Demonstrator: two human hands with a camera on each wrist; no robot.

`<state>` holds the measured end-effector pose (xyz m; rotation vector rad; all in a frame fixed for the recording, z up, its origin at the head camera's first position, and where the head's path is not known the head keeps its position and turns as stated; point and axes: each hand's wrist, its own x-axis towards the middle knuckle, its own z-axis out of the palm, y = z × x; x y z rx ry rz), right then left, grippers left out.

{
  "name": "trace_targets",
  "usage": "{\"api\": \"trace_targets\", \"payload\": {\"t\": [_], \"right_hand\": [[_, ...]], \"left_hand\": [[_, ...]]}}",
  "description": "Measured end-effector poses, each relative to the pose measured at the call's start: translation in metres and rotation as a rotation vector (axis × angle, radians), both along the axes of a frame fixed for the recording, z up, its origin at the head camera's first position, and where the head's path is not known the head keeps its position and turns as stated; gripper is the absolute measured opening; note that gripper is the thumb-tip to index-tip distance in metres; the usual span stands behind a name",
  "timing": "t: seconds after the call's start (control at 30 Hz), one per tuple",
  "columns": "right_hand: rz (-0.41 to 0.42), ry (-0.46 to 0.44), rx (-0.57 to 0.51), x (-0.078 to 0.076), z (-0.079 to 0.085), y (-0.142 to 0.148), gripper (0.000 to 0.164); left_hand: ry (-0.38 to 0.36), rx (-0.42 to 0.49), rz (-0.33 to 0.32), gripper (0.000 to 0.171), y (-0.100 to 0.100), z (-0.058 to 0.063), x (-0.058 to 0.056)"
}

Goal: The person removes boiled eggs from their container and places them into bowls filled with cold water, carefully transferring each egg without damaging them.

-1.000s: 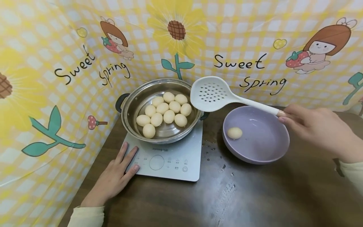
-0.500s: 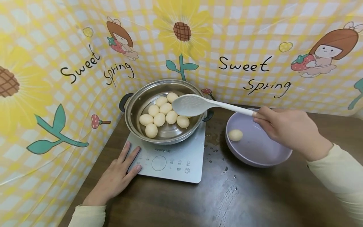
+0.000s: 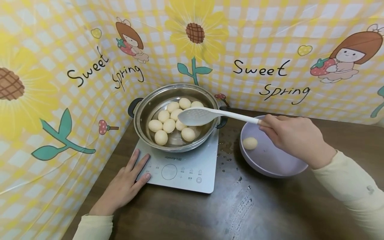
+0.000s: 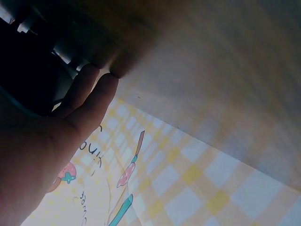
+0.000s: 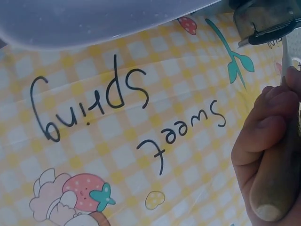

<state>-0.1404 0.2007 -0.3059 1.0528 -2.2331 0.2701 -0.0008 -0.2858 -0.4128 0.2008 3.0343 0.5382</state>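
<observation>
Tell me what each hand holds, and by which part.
The right hand grips the slotted spoon by the brown part of its handle. The left hand holds nothing; it touches the cooktop.

Slotted spoon (image 3: 196, 116) over pot (image 3: 146, 111) of eggs (image 3: 161, 137)

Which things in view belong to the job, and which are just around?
Likely in the job:
- white slotted spoon, its head at the eggs
- two-handled steel pot, holding most eggs
- purple bowl, holding one egg
- electric cooktop under the pot

Likely just around:
- wooden table
- water drops on it
- checked cloth backdrop
</observation>
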Motion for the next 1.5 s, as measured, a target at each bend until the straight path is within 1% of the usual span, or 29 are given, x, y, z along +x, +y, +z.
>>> {"api": "trace_targets", "payload": {"t": [0.23,0.43,0.57,0.77,1.03,1.27,1.33,1.4,1.5], "right_hand": [[0.049,-0.037,-0.014,0.003,-0.002,-0.017,0.045],[0.068,-0.050,0.028,0.007,-0.004,-0.025,0.047],[0.079,-0.054,0.055,0.008,-0.006,-0.026,0.048],[0.087,-0.070,0.065,0.007,-0.008,-0.026,0.048],[0.088,-0.095,0.081,0.007,-0.003,-0.024,0.052],[0.095,-0.147,0.101,0.006,0.000,-0.019,0.057],[0.099,-0.163,0.111,0.005,0.001,-0.019,0.054],[0.088,-0.194,0.131,0.005,0.005,-0.019,0.044],[0.057,-0.285,0.178,0.005,0.015,-0.022,0.027]], "left_hand": [[0.003,-0.003,-0.002,0.063,-0.002,-0.001,-0.001],[0.009,-0.002,-0.004,0.063,-0.002,-0.002,-0.001],[0.010,-0.006,-0.009,0.063,-0.002,-0.002,-0.001],[0.010,-0.007,-0.015,0.064,-0.002,-0.001,0.000],[0.002,-0.006,-0.010,0.064,-0.002,-0.001,0.000],[0.005,-0.011,-0.011,0.064,-0.001,0.001,0.000],[0.006,-0.013,-0.010,0.064,-0.001,0.001,0.000],[0.007,-0.011,-0.010,0.064,-0.001,0.002,0.000],[0.004,-0.009,-0.007,0.064,0.000,0.001,0.000]]}}
